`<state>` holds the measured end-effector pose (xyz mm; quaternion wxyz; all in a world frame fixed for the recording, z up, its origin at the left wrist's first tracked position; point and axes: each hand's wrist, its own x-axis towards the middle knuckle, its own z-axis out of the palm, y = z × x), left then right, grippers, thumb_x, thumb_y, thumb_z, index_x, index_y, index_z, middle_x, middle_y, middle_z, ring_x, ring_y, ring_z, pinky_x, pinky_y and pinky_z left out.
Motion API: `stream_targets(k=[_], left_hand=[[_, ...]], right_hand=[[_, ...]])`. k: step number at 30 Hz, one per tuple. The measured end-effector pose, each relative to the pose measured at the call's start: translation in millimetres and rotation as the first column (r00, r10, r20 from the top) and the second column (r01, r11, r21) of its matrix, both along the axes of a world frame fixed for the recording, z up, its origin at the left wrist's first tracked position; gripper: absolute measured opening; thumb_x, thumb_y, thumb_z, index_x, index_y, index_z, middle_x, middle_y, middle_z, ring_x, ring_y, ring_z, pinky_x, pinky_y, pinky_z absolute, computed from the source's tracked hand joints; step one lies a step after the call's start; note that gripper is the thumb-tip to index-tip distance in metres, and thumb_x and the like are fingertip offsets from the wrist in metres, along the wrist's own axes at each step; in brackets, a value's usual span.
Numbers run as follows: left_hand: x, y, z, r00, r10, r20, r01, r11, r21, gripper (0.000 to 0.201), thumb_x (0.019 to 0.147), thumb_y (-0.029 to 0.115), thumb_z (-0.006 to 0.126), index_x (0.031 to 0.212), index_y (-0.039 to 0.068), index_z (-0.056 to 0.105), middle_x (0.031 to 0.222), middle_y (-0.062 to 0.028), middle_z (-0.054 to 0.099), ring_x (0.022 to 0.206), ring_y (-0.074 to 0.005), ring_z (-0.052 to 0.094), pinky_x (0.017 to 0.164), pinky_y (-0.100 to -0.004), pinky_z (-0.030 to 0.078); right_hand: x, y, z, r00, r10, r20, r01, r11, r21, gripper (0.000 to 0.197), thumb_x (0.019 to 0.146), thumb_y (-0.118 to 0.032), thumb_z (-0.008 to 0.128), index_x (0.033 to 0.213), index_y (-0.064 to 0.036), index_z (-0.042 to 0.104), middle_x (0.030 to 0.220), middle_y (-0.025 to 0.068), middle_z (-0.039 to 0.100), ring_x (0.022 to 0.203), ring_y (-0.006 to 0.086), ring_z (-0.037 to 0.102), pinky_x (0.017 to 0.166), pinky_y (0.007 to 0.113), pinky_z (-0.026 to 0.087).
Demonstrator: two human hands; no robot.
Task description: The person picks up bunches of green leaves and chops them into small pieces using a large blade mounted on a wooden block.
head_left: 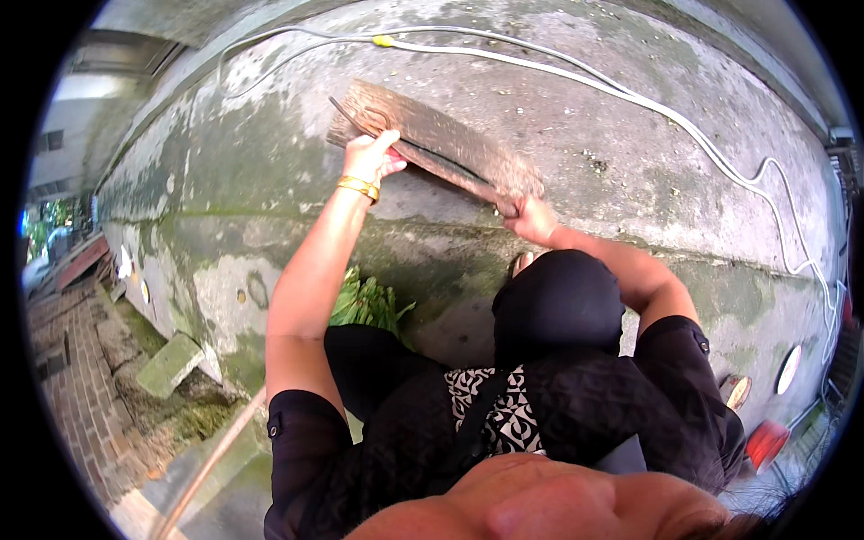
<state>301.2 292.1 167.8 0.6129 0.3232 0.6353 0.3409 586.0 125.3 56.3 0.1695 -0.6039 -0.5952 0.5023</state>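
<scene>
I'd keep that wooden board (pixel 463 139) steady between both sets of fingers: the left hand's (pixel 367 159) closed round a dark rod (pixel 344 113) at its edge, the right hand's (pixel 534 221) gripping its right end. One board, at least one rod; beyond the fingers, one pale looped cable (pixel 540 65).

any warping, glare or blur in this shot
Head view: fisheye bending grows toward the black rim, squeezing the brick paving at left; daylight looks washed out at the far left; light on the concrete seems soft; the wooden board looks fairly sharp.
</scene>
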Motion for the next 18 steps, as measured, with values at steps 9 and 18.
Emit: stream_targets(k=[9,18], left_hand=[[34,29,-97,0.991,-0.054,0.125,0.08,0.974,-0.212,0.067,0.097,0.049,0.059,0.141,0.001,0.041,0.111,-0.0228,0.064,0.088,-0.0341,0.072,0.07,-0.0435,0.061],[-75,-30,-51,0.968,-0.209,-0.14,0.179,0.962,-0.205,0.047,0.103,0.031,0.055,0.145,0.013,0.048,0.109,-0.0101,0.068,0.087,-0.0194,0.072,0.07,-0.0284,0.058]], right_hand=[[-5,-1,-64,0.989,-0.135,-0.056,0.124,0.978,-0.17,0.028,0.079,-0.027,0.073,0.088,-0.0006,0.067,0.064,0.0131,0.062,0.06,0.0184,0.058,0.06,0.039,0.049],[-18,78,-81,0.9,-0.424,-0.103,0.326,0.81,-0.487,0.022,0.08,-0.021,0.07,0.074,-0.0014,0.062,0.057,0.0066,0.059,0.046,0.0167,0.058,0.048,0.036,0.046]])
